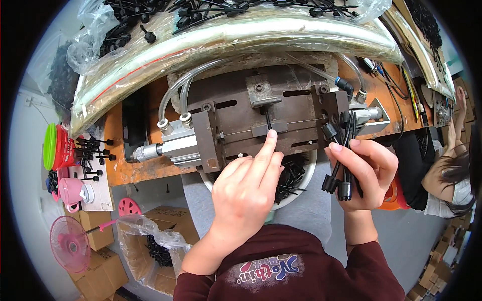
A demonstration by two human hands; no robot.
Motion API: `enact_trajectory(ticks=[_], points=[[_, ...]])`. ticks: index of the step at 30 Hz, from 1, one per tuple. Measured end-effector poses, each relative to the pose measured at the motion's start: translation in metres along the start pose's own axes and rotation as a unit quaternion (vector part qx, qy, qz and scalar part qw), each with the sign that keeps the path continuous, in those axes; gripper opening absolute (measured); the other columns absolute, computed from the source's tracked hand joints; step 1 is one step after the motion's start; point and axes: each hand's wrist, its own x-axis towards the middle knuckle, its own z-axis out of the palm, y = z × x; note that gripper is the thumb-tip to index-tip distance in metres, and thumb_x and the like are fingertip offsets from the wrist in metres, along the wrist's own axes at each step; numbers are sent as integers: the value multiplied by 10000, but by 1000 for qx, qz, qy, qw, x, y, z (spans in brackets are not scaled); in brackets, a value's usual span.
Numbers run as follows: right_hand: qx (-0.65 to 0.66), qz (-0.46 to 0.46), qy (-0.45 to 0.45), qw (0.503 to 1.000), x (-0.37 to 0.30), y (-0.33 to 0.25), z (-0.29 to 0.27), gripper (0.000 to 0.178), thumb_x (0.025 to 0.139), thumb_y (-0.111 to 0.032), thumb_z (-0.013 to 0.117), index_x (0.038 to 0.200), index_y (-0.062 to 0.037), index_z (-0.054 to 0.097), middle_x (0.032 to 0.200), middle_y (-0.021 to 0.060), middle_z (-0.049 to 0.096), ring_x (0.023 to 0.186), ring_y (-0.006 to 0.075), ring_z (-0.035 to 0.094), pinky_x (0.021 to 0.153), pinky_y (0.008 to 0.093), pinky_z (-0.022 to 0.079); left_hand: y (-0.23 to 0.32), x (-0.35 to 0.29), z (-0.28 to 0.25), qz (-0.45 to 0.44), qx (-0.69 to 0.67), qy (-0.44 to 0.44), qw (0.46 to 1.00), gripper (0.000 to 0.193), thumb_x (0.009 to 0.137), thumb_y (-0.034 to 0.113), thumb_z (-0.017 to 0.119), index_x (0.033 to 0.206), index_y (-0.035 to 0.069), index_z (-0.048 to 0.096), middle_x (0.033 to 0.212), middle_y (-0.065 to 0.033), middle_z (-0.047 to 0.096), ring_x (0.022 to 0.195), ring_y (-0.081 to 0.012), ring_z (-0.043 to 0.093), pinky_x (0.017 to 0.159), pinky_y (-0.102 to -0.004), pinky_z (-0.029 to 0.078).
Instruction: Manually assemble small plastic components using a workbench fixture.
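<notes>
Pressing its extended index fingertip to the lower end of a slim black plastic stem [268,118], the left hand [246,185] seems to steady the piece at the centre of the frame, where it sits in a brown metal fixture [296,110]. Its other fingers bend loosely and clamp nothing visible (what lies beneath the palm is hidden). The stem's long axis runs almost up and down the frame, leaning slightly; its upper end meets a steel bracket [259,89], its lower end points toward the person, at a small grey block [258,131].

Right of centre, the right hand [371,170] pinches a bundle of black plastic pieces [346,173] between thumb and fingers, presumably keeping spares close to the fixture. The bundle also stands lengthwise up and down, several capped ends toward the lower edge, one cap facing upper left. Below the fixture, a white tub [303,194] holds more pieces, probably placed there for easy reach.
</notes>
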Motion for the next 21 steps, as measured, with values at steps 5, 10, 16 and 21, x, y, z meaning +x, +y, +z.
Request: enact_trajectory(ticks=[5, 10, 16, 21], points=[[51, 7, 5, 999, -3, -1, 4, 340, 644, -4, 746, 984, -27, 728, 1004, 88, 539, 779, 196, 596, 617, 296, 514, 0, 2, -2, -19, -21, -23, 999, 254, 670, 93, 772, 899, 28, 683, 1144, -99, 670, 680, -193, 646, 639, -279, 507], [64, -7, 8, 998, -3, -1, 3, 317, 639, 2, 737, 956, -2, 721, 957, 93, 568, 743, 206, 621, 598, 293, 532, 2, 4, -6, -34, -26, -33, 999, 268, 670, 92, 780, 916, 36, 688, 1131, -91, 677, 675, -173, 654, 625, -268, 501], [77, -96, -24, 992, -5, 1, 7, 315, 625, -26, 708, 920, 81, 689, 982, 140, 616, 701, 233, 658, 574, 304, 547, 11, 0, -20, -40, -311, 3, 950, 369, 634, 32, 804, 984, 20, 688, 990, -133, 700, 748, -202, 690, 636, -277, 531], [89, -90, -31, 991, 2, -7, 8, 296, 642, -31, 706, 925, 55, 701, 975, 138, 629, 713, 240, 661, 600, 301, 559, 16, 1, -32, -6, -283, 18, 959, 318, 619, -12, 793, 921, 15, 701, 880, -106, 694, 711, -216, 664, 598, -286, 520]])
